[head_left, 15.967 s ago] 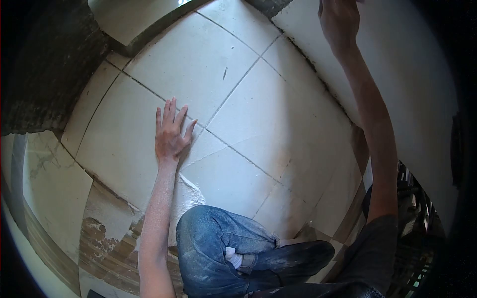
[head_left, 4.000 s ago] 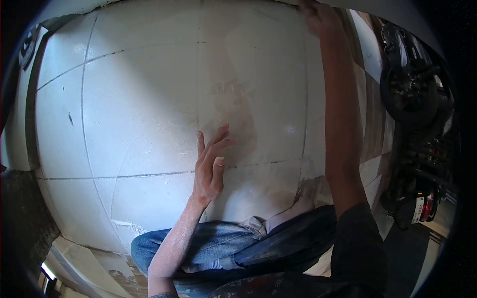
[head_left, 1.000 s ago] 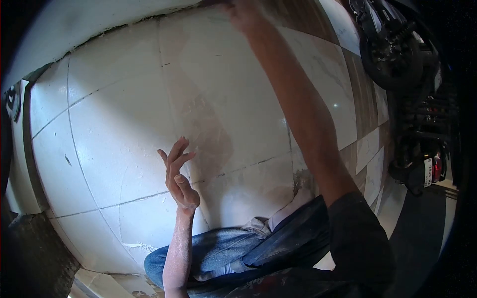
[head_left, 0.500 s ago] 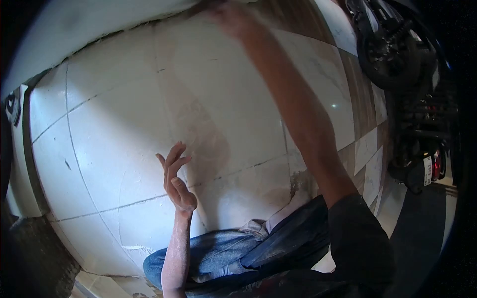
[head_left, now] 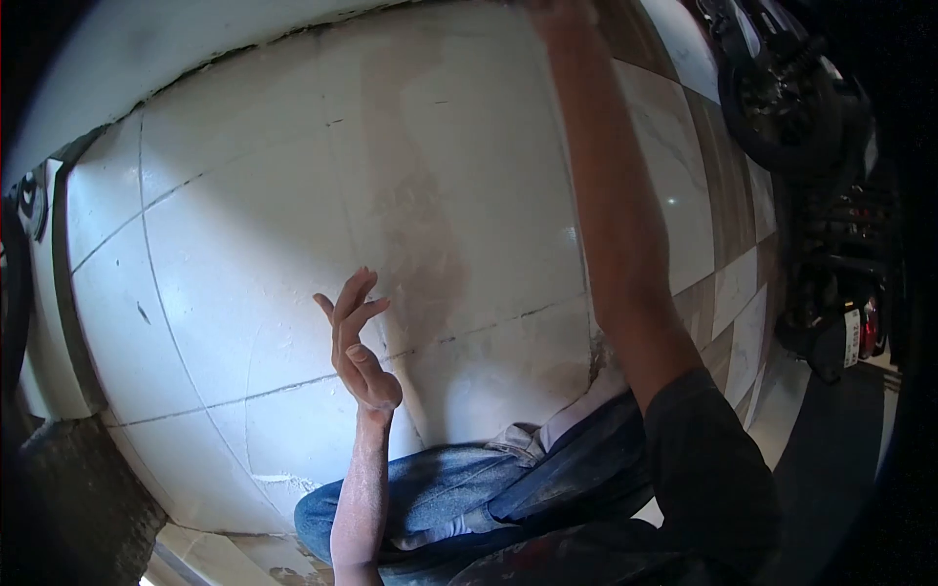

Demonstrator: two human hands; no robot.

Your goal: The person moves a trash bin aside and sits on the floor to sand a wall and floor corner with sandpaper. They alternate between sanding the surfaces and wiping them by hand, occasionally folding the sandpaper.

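Note:
My left hand (head_left: 363,347) hovers over the white tiled floor (head_left: 293,234), fingers apart and bent, with nothing in it. Whitish dust coats its wrist and forearm. My right arm stretches far forward to the top edge of the view. There my right hand (head_left: 559,12) is blurred and partly cut off near the foot of the wall, so its fingers and anything in them cannot be made out. A damp-looking smear (head_left: 422,244) runs over the tiles between the two arms.
A white wall (head_left: 195,49) with a dark gap at its foot runs along the top left. Motorcycles (head_left: 782,107) stand at the right beside brown tiles (head_left: 718,186). A pale ledge (head_left: 59,322) is at the left. My legs in jeans (head_left: 440,488) are folded below.
My right hand has moved right and slightly up, along the wall's foot. A dark shape seen by it earlier is now mostly out of view. The view has shifted slightly.

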